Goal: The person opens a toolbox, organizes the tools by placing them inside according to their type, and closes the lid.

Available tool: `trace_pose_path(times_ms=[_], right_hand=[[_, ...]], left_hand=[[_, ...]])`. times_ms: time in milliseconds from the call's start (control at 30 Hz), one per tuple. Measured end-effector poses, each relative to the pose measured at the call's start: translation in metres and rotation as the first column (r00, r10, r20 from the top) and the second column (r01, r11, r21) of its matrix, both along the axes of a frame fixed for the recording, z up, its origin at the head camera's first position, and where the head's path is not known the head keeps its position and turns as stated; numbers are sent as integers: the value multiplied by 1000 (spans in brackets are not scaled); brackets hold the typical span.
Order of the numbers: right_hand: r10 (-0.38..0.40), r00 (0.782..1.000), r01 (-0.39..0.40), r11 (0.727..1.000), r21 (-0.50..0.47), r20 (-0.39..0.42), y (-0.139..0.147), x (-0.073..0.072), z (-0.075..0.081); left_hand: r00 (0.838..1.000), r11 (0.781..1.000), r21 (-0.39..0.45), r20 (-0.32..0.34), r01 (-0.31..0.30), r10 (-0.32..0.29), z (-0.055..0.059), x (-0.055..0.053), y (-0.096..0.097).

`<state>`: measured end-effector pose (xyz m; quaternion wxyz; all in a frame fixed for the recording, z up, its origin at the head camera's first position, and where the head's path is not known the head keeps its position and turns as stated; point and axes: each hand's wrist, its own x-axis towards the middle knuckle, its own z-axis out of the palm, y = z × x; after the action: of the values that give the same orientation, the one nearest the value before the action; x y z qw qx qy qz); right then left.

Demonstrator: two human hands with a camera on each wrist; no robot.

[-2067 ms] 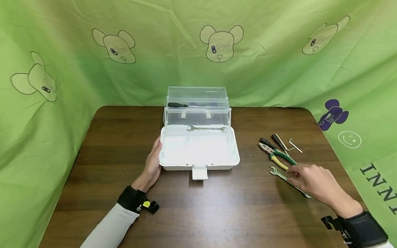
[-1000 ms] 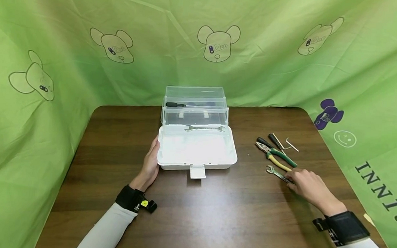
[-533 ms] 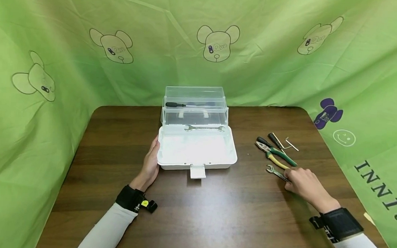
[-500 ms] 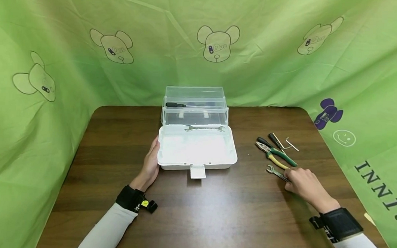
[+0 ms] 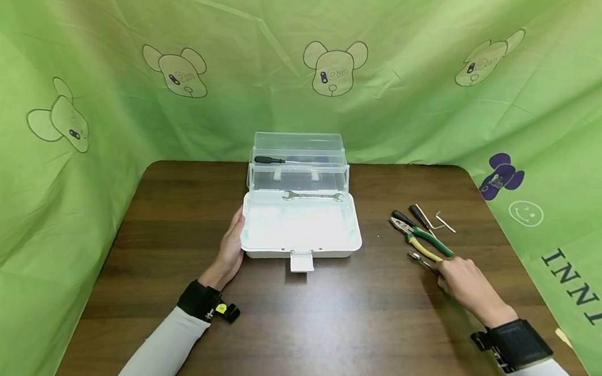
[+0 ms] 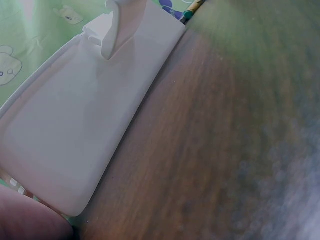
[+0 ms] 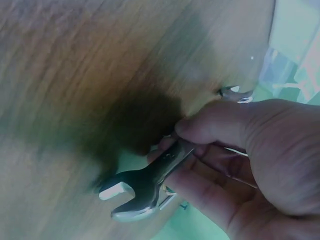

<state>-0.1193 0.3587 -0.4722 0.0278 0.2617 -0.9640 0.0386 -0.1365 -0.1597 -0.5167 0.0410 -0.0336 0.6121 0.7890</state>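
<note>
My left hand (image 5: pixel 230 249) rests against the left side of a white toolbox (image 5: pixel 269 255), fingers along its wall; part of that hand shows beside the box corner in the left wrist view. To the right, my right hand (image 5: pixel 467 282) pinches a double open-end wrench (image 7: pixel 142 192) between thumb and fingers. In the head view, its near head (image 5: pixel 414 256) sticks out, seen nearly edge-on; the palm hides the rest. Just beyond lie pliers (image 5: pixel 433 242) with green and yellow handles.
Behind the pliers lie black-handled screwdrivers (image 5: pixel 403 218) and L-shaped hex keys (image 5: pixel 445 222). The toolbox stands with its clear trays raised, holding a screwdriver (image 5: pixel 269 160) and another wrench (image 5: pixel 313 196). A green cloth (image 5: pixel 264 106) hangs behind the wooden table (image 5: pixel 324 325).
My right hand has moved left along the wrench and taken hold of it. The wrench has turned from flat towards its edge. My left hand has stayed at the toolbox.
</note>
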Motion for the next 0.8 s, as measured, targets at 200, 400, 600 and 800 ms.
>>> trace_pose_path(times_ms=[200, 400, 600, 800], right_hand=[[-3, 999, 4, 1000, 12, -39, -1, 4, -1], [8, 999, -7, 1000, 14, -50, 0, 6, -2], [26, 999, -26, 1000, -1, -42, 2, 3, -3], [37, 999, -37, 999, -18, -15, 3, 1, -2]], left_hand=[[1000, 1000, -7, 11, -6, 6, 0, 0, 0], [1000, 1000, 3, 21, -15, 15, 1, 1, 2], [999, 1000, 5, 24, -24, 24, 1, 1, 2], [1000, 1000, -2, 11, -16, 16, 1, 2, 1]])
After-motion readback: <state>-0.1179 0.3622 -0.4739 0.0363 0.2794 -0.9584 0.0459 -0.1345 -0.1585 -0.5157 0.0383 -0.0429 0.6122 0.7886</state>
